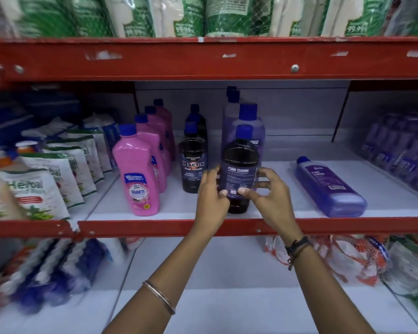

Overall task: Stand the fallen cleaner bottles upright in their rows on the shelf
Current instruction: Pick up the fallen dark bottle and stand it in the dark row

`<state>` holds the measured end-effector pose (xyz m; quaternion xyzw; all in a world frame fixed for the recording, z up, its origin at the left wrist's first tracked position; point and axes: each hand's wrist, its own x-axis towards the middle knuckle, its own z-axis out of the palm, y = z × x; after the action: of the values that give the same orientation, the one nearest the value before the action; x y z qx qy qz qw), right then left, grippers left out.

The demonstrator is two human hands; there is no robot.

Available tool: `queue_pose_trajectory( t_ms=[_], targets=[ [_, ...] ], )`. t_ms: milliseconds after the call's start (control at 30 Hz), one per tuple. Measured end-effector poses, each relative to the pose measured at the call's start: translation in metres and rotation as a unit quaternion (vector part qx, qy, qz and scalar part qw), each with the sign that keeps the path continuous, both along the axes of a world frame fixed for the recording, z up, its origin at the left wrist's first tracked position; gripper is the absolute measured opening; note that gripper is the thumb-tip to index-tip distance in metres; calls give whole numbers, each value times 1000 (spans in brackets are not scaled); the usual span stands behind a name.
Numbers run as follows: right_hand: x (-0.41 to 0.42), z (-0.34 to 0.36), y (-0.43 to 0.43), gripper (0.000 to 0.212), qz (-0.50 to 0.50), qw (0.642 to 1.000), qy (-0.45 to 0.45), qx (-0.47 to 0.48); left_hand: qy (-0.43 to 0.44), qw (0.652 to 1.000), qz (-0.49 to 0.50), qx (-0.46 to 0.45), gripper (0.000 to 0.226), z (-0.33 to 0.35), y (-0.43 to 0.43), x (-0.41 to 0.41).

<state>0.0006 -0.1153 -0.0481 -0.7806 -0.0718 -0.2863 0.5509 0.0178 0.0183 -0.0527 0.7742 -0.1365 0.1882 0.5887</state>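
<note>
Two hands, left hand [211,196] and right hand [267,191], fingers clamped on upright dark bottle [239,169]; purple bottle [331,188] lying flat.

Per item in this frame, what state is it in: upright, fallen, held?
Dark bottle: upright, gripped by both hands, back label facing out.
Purple bottle: fallen, lying on its side.
Pink bottles: upright, in a row.
Bactin bottle: upright.
Left hand: on the dark bottle.
Right hand: on the dark bottle.
</note>
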Motion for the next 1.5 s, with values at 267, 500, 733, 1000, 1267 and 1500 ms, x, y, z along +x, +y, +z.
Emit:
queue_pose_trajectory(
  t_ms=[267,500,733,1000,1267,1500],
  targets=[
    [29,-10,70,48,73,997,23,-12,-16,997,71,17,69,-8,67,1],
    [40,-22,85,39,79,994,51,49,-57,991,79,87,46,-19,91,-3],
    [30,-26,88,36,118,988,68,67,-62,996,49,46,38,-22,96,-1],
    [34,-27,88,16,121,989,60,59,4,999,-6,46,77,-21,91,9],
    [37,-26,90,16,116,987,76,86,-33,991,84,95,70,-26,92,8],
    [36,-24,92,23,90,991,56,86,-50,984,121,118,63,-29,91,0]
  ],
)
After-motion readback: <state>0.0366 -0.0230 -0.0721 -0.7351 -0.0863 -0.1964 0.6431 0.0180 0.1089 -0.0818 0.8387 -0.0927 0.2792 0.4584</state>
